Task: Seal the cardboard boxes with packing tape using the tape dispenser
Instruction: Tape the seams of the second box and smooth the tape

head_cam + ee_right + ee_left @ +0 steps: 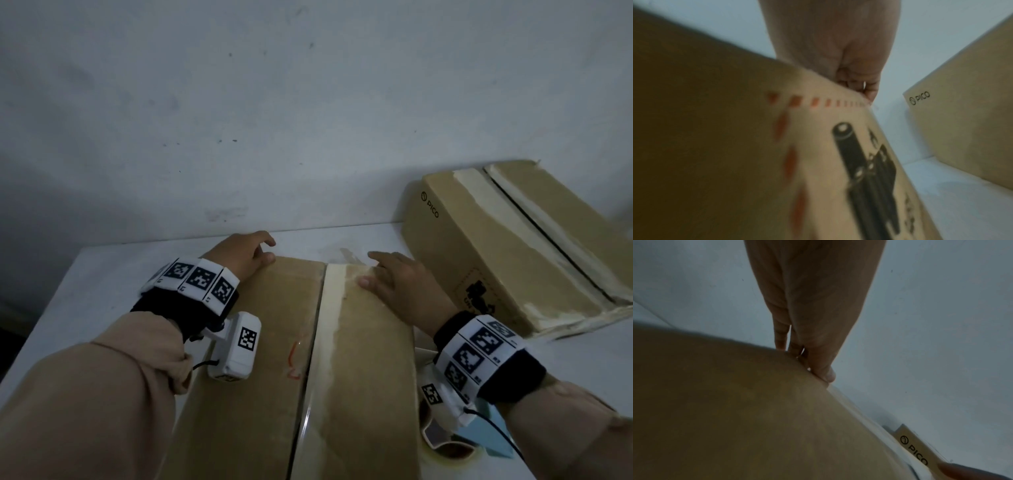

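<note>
Near box (260, 359) lying at tabletop (113, 263) front-centre, seam gaping. Left hand (239, 257) gripping far-left flap edge, fingers curled over. Right hand (397, 284) pressing right flap, fingers flat, holding nothing. Dispenser (445, 442) sitting at front-right. Judgement: close flaps flush before taping.
</note>
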Tool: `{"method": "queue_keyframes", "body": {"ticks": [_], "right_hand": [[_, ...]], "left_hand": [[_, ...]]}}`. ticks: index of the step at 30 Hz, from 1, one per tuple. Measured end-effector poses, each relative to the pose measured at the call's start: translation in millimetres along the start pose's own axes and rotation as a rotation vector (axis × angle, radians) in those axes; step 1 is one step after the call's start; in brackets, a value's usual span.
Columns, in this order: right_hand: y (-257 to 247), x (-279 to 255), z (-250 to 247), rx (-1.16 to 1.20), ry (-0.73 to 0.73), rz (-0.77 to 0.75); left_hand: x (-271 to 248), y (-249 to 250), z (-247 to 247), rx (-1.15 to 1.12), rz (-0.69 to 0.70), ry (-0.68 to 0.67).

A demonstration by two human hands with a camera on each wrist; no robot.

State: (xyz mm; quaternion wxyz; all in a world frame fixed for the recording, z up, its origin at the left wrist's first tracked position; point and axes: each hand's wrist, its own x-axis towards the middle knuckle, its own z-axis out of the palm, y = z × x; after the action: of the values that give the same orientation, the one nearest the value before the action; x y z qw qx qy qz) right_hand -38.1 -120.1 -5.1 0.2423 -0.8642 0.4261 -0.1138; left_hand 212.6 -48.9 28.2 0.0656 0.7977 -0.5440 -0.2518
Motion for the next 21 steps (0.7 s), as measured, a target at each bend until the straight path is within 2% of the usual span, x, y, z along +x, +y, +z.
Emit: {"method": "queue_keyframes", "body": {"ticks": [4,7,10,12,14,21], "right_hand": [[4,6,-3,0.124,-0.020,-0.045],[5,2,-6,0.341,0.034,0.033],[12,-11,-9,0.390,0.138,0.176],[15,-20,-9,0.341,0.136,0.278],[16,-26,-5,0.316,0.133,0.329],[16,-22,1,0.451,0.125,0.266]], "left_hand": [[3,3,0,-0.090,0.059,0.012],[1,-1,3,-0.176,0.055,0.078],[0,-7,4,-0.212,-0.023,0.116],[1,-10,4,-0.130,-0.127,0.084],[1,-11,5,-0.066,-0.174,0.048],[0,-10,7,-0.184,-0.128,0.071]]}}
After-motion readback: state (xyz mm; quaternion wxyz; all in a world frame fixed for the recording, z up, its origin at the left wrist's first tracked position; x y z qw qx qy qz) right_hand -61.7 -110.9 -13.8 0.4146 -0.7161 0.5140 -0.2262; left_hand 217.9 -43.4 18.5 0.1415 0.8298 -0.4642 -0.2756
